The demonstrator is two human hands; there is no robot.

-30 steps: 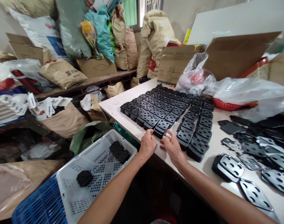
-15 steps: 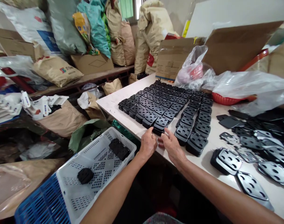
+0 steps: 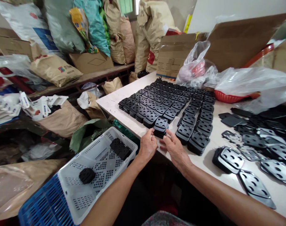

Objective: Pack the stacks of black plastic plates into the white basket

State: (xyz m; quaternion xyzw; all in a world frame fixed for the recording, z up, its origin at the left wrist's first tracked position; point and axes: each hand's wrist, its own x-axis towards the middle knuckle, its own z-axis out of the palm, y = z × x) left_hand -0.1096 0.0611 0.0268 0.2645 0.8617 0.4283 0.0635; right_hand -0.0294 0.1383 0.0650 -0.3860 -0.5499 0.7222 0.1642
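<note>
Here, a stack of black plates (image 3: pixel 160 125) sits near the edge of the worktop (image 3: pixel 111 101), beside rows of similar stacks (image 3: pixel 146 103); the left hand (image 3: pixel 147 145) has its fingers curled at the stack's near left corner, whether gripping I cannot tell; the right hand (image 3: pixel 176 149), fingers loosely parted, is at the opposite near corner.
</note>
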